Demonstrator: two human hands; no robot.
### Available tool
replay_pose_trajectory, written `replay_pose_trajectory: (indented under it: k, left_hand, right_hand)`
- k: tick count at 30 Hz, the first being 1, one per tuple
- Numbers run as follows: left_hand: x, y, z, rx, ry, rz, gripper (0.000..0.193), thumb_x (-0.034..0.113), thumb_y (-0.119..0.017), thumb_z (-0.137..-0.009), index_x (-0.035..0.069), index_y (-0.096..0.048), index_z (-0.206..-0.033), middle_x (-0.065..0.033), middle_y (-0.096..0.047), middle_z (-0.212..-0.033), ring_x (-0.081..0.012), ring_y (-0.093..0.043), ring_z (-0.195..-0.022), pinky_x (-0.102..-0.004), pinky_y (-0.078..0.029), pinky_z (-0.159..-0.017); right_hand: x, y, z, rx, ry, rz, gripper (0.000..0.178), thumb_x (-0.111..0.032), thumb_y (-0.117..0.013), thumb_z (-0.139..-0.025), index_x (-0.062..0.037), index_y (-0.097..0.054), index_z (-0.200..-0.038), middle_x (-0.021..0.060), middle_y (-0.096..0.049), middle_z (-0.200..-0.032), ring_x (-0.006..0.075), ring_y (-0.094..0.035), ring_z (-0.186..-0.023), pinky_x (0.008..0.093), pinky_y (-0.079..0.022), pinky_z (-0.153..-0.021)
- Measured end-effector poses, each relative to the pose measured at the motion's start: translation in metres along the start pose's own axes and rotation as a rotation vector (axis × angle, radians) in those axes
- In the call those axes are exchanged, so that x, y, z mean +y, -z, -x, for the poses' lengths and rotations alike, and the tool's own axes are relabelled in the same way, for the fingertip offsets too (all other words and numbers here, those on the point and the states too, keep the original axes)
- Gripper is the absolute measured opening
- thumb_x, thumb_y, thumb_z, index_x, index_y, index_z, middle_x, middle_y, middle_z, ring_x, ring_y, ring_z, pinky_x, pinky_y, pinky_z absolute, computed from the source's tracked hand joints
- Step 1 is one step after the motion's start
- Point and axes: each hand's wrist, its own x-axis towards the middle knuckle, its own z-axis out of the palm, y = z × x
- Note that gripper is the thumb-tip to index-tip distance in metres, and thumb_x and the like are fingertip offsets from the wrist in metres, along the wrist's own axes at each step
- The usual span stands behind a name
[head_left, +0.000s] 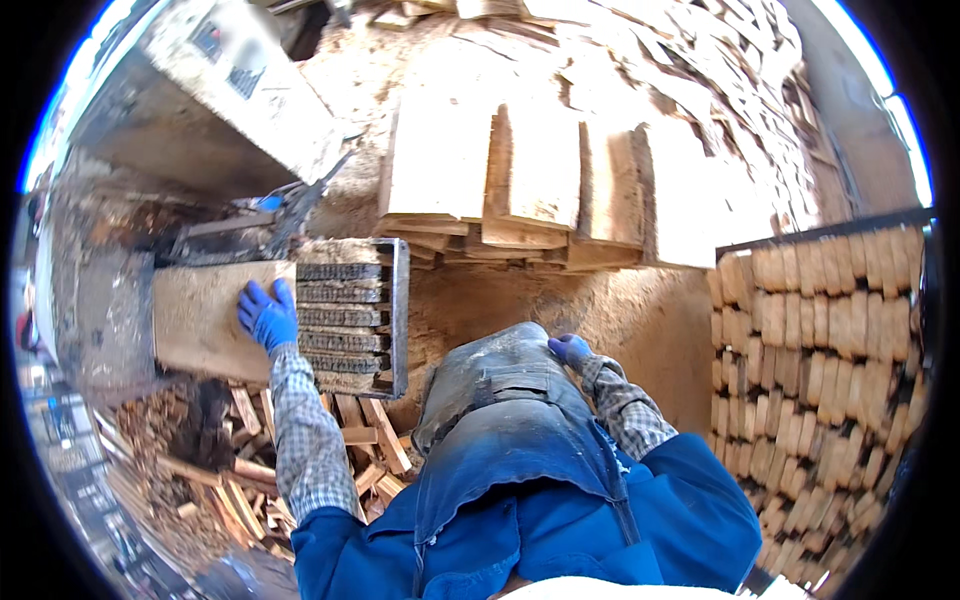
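Note:
My left hand (268,316), in a blue glove, lies with fingers stretched out on a wide pale wooden board (205,318). That board rests on a machine's metal bed (110,310) at the left. Beside my wrist, at the board's right end, is a dark metal roller frame (400,320) with several ridged rows dusted with sawdust. My right hand (571,349), also gloved in blue, is beside the edge of my worn apron (505,385). Its fingers are mostly hidden, so whether they are closed does not show.
Thick planks (540,170) are stacked ahead, in bright light. A dark-framed rack (820,350) of cut wood blocks stands at the right. Offcuts (385,435) lie below the machine. A large machine housing (215,100) rises at the far left, and scrap strips (740,70) are heaped at the far right.

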Motion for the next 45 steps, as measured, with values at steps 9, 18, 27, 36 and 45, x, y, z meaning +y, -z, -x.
replay_pose_trajectory:
  k: [9, 18, 27, 36, 45]
  left_hand:
    - [-0.008, -0.005, -0.002, -0.013, 0.040, -0.024, 0.063, 0.056, -0.050, -0.093, 0.005, -0.053, -0.130, -0.0229, -0.053, -0.131, -0.0429, -0.053, -0.111, -0.0556, -0.043, -0.092]
    - [-0.036, -0.019, -0.008, 0.085, 0.076, 0.041, 0.062, 0.055, -0.055, -0.087, 0.003, -0.055, -0.122, -0.0254, -0.056, -0.123, -0.0452, -0.053, -0.108, -0.0597, -0.041, -0.090]
    - [-0.045, -0.022, -0.020, 0.044, 0.144, 0.137, 0.067, 0.055, -0.056, -0.086, 0.002, -0.053, -0.128, -0.0250, -0.050, -0.129, -0.0448, -0.049, -0.116, -0.0595, -0.039, -0.098]
    - [-0.068, -0.019, -0.019, -0.032, 0.218, 0.121, 0.067, 0.056, -0.054, -0.088, 0.004, -0.052, -0.129, -0.0237, -0.047, -0.135, -0.0438, -0.046, -0.122, -0.0592, -0.037, -0.100]
    - [-0.085, -0.038, -0.027, -0.079, 0.257, 0.147, 0.070, 0.058, -0.053, -0.088, 0.003, -0.052, -0.131, -0.0249, -0.045, -0.140, -0.0453, -0.041, -0.128, -0.0588, -0.033, -0.103]
  right_hand:
    - [0.004, 0.002, -0.031, -0.076, 0.035, -0.172, 0.042, -0.039, -0.065, -0.090, 0.0011, -0.070, -0.099, 0.0075, -0.067, -0.080, 0.0157, -0.060, -0.063, 0.0293, -0.048, -0.057]
    - [-0.023, -0.008, -0.021, -0.186, 0.055, -0.296, 0.032, -0.037, -0.064, -0.093, -0.0049, -0.069, -0.095, 0.0006, -0.061, -0.069, 0.0107, -0.051, -0.053, 0.0270, -0.038, -0.047]
    - [-0.007, -0.010, -0.050, -0.272, 0.026, -0.320, 0.025, -0.031, -0.067, -0.091, -0.0062, -0.067, -0.094, 0.0061, -0.064, -0.072, 0.0205, -0.060, -0.059, 0.0326, -0.046, -0.054]
    - [-0.066, -0.018, -0.034, -0.318, 0.173, -0.156, 0.028, -0.032, -0.065, -0.091, -0.0044, -0.067, -0.089, 0.0043, -0.061, -0.069, 0.0165, -0.055, -0.053, 0.0310, -0.042, -0.047]
    - [-0.069, -0.031, -0.046, -0.294, 0.569, 0.076, 0.030, -0.031, -0.068, -0.089, -0.0004, -0.071, -0.091, 0.0051, -0.064, -0.072, 0.0154, -0.057, -0.059, 0.0297, -0.044, -0.053]
